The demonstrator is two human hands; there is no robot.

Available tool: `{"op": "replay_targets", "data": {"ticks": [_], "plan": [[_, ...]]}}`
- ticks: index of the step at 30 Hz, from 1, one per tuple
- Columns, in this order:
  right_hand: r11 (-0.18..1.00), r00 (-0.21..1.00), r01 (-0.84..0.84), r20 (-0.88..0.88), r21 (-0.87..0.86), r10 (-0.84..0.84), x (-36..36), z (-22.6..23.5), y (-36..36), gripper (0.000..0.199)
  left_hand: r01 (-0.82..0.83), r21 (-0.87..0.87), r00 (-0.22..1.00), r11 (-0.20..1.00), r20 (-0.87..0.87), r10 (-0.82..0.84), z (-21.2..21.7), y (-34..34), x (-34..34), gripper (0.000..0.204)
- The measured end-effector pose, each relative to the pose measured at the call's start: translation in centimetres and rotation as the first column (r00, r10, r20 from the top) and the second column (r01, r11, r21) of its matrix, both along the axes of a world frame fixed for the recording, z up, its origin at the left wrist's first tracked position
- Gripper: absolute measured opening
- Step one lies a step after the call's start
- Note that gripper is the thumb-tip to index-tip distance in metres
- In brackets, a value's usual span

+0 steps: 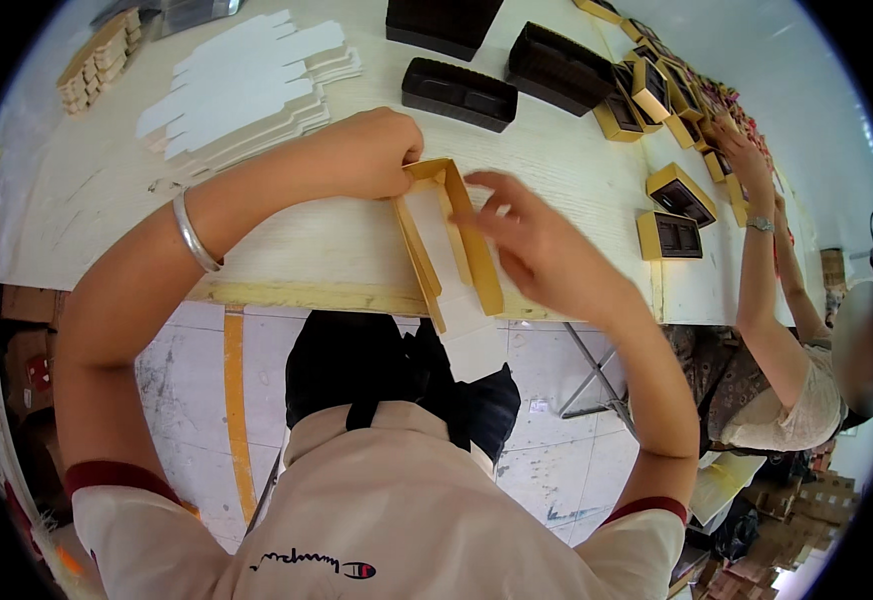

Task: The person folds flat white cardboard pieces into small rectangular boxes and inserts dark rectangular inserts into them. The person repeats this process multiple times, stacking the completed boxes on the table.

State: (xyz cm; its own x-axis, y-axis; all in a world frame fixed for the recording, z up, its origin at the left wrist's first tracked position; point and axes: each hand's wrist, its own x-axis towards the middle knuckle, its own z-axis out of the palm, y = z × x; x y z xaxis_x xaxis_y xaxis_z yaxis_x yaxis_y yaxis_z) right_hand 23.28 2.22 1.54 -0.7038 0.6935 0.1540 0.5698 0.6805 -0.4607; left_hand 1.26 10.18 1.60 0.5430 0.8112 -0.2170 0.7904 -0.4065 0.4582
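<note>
A yellow cardboard box (447,240) with a white inside lies partly folded at the table's near edge. Its walls stand up along the sides, while the near end is open and a white flap (472,345) hangs over the edge. My left hand (385,152) is closed at the box's far left corner, its fingertips pinching the cardboard there. Beside the right wall is my right hand (532,240), fingers apart and slightly blurred, with the fingertips close to the wall; whether they touch it I cannot tell.
White flat box blanks (247,85) are stacked at the far left, beside a pile of pale cardboard pieces (99,62). Black plastic trays (459,93) stand beyond my hands. Yellow boxes with dark inserts (670,236) spread along the right, where a co-worker's hand (744,155) reaches among them.
</note>
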Motion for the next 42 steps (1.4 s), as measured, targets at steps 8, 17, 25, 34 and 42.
{"op": "replay_targets", "data": {"ticks": [8, 17, 25, 34, 42], "plan": [[0.998, 0.997, 0.000, -0.072, -0.067, -0.004, 2.6, -1.4, -0.7, 0.039, 0.380, 0.371, 0.855, 0.847, 0.208, -0.475, 0.0, -5.5, -1.4, 0.056], [0.997, 0.984, -0.072, -0.162, 0.001, 0.071, 3.5, -2.1, -1.3, 0.029, 0.299, 0.361, 0.831, 0.883, 0.357, -0.428, -3.3, -8.0, -0.2, 0.027], [0.973, 0.910, -0.078, -0.415, -0.217, -0.020, 1.9, -4.6, -1.7, 0.020, 0.126, 0.243, 0.860, 0.962, 0.457, -0.228, -3.7, -8.8, 1.7, 0.022], [0.948, 0.889, 0.009, -0.432, -0.318, -0.154, 0.6, -5.2, -2.1, 0.018, 0.164, 0.167, 0.862, 0.972, 0.455, -0.224, -3.7, -8.3, 1.8, 0.016], [0.982, 0.966, 0.153, -0.227, 0.111, -0.125, 0.7, -3.6, -5.4, 0.049, 0.040, 0.144, 0.838, 0.989, 0.534, -0.112, -4.5, -9.5, 1.9, 0.011]]}}
